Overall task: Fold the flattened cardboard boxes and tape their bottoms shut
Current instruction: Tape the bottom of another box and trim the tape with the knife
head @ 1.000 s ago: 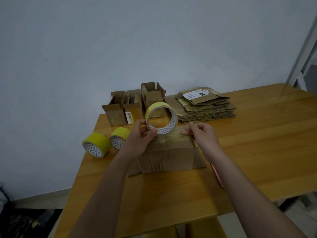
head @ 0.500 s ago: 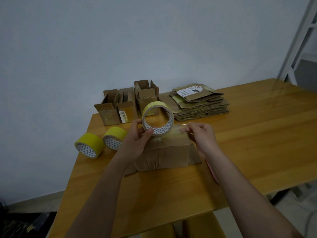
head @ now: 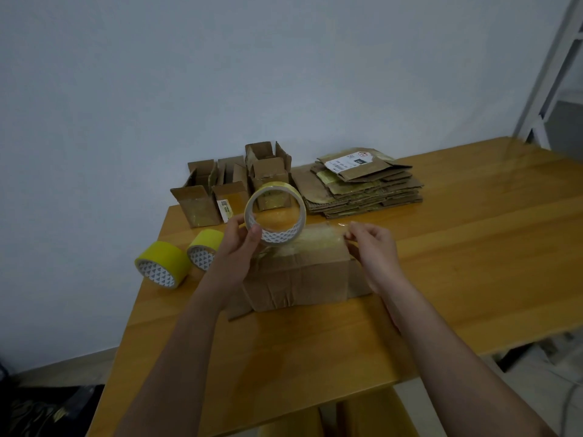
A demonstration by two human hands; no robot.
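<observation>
Glossy wooden table (head: 473,247) against pale bare wall (head: 220,74)

Two bare forearms reach in from the bottom edge, each ending in a bare hand: the left hand (head: 235,247) and the right hand (head: 372,247). No sleeves, gloves, rings, watches or bracelets show. The fingernails look short and unpainted.

Dim, flat light — soft glare on the table (head: 473,234), edges bowed.
</observation>
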